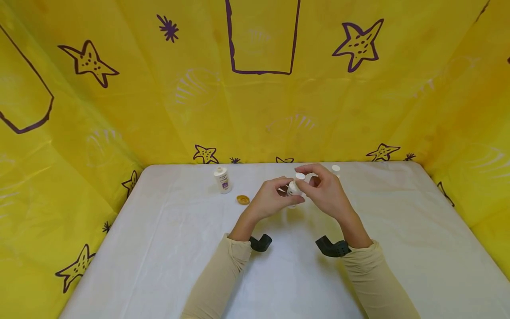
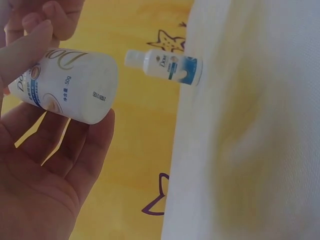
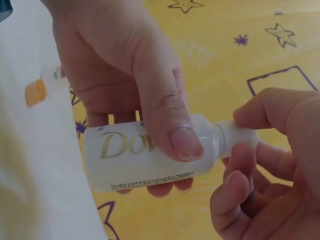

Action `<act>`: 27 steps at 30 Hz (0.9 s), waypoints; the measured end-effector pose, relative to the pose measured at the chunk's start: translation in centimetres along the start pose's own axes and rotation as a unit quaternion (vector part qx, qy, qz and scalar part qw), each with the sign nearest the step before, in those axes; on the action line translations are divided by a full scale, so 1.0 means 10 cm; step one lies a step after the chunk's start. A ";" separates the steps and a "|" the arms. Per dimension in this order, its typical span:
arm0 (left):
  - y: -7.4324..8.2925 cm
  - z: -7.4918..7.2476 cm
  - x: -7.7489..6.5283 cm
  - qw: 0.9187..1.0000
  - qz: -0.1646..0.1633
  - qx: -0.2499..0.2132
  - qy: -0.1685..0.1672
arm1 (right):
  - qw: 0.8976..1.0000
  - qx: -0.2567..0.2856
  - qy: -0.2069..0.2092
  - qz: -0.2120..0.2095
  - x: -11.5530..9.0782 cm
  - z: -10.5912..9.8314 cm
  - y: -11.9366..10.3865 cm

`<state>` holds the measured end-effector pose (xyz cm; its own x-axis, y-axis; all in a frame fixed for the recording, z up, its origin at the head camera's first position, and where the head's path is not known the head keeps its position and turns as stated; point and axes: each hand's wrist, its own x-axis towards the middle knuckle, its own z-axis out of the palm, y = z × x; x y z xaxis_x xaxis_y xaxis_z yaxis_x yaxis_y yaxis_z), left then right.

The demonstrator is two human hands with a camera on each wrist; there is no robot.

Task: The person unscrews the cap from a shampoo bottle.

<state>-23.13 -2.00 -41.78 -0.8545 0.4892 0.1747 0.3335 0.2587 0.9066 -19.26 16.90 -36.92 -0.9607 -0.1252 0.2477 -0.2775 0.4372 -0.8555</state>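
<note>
A small white Dove bottle (image 3: 112, 162) with gold lettering is held tilted above the table. My left hand (image 1: 267, 199) grips its body, thumb along one side and fingers round the other. With thumb and fingertips, my right hand (image 1: 330, 192) pinches the white cap (image 3: 239, 134) at the bottle's neck. The left wrist view shows the round base of the bottle, with a printed code on it. Further left on the table, an uncapped white bottle (image 1: 223, 181) stands upright. Beside it lies an amber cap (image 1: 243, 200).
Behind my right hand stands a second Dove bottle (image 2: 172, 66), white and blue with a white cap. A white cloth covers the table (image 1: 167, 248). Yellow sheeting (image 1: 255, 119) with starfish drawings rises along the back and both sides.
</note>
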 end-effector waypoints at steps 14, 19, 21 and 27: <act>0.00 0.00 -0.02 1.000 0.003 0.011 0.000 | 0.999 -0.025 0.025 0.038 0.03 0.03 0.01; -0.02 0.02 -0.02 0.999 0.005 0.032 0.000 | 0.999 -0.025 0.019 0.036 0.03 0.06 0.02; -0.03 0.02 -0.01 0.999 0.005 0.039 0.002 | 0.999 -0.023 0.016 0.031 0.03 0.06 0.02; -0.05 0.03 0.01 0.999 0.004 0.033 0.002 | 1.000 0.003 -0.007 0.026 0.01 0.04 0.00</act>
<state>-23.24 -1.88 -42.29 -0.8528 0.4888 0.1840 0.3667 0.3095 0.8774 -19.36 16.54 -37.03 -0.9739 -0.1140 0.1960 -0.2264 0.4380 -0.8700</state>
